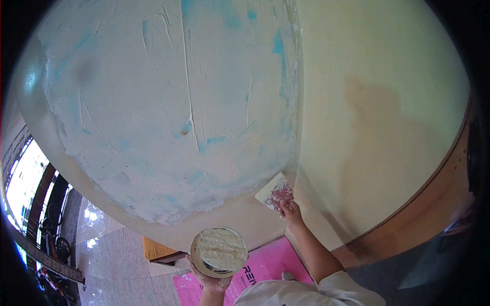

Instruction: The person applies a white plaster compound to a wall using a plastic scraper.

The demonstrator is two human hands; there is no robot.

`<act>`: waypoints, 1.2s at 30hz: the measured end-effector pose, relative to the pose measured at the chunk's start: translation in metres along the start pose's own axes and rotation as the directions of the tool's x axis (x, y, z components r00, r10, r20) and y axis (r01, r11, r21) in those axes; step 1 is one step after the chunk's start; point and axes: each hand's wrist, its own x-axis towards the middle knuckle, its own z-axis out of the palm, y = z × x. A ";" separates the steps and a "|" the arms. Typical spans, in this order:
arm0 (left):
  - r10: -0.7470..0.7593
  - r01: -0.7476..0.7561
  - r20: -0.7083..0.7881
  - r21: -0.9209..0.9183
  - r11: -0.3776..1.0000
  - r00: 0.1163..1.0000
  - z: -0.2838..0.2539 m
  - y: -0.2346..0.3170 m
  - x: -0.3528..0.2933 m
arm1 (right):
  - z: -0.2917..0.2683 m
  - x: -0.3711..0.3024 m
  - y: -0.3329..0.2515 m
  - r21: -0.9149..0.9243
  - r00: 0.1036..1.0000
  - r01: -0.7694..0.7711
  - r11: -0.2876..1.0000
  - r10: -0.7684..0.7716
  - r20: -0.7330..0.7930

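Two hands were loaded, so you had none spare. Main risk: the bowl (199,258). Your left hand (209,279) carried it from below, above the left part of the pink sheet (278,257). The bowl looked tipped toward your eyes; a slack wrist or a slick palm could have dumped paste (222,246) past the sheet's left edge onto the tiled floor (117,257).

Second risk: the spreader (275,195) sat at the lower right corner of the coated patch (163,102), just beside the inside corner with the plain yellow-green wall (326,102). Too much sideways push there could have smeared that wall or gouged the joint. Couldn't tell whether the blade touched the surface.

Third: a long raised ridge (187,71) ran down from the patch's top edge. Likely cause of such a line is a tilted blade; left to set, it would probably need scraping.

Fingers: your right hand (291,211) was closed on the spreader's smeared reddish part, thumb on the near face, other fingers mostly hidden. Your left was spread wide around the bowl's underside, thumb up its left side; most of that grip was hidden, so I couldn't judge how firm.
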 end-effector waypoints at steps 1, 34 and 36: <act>-0.004 0.004 0.002 -0.003 1.000 1.000 -0.001 0.001 0.000 | 0.003 -0.002 -0.013 -0.001 1.000 -0.011 1.000 0.011 -0.001; 0.066 -0.063 -0.013 0.186 0.981 0.998 -0.033 -0.014 0.011 | 0.059 0.076 0.046 -0.134 0.935 0.289 0.948 -0.309 -0.173; 0.150 -0.143 -0.015 0.233 0.962 0.989 -0.035 -0.011 0.004 | 0.035 0.070 0.064 -0.138 0.995 0.025 0.990 -0.038 -0.090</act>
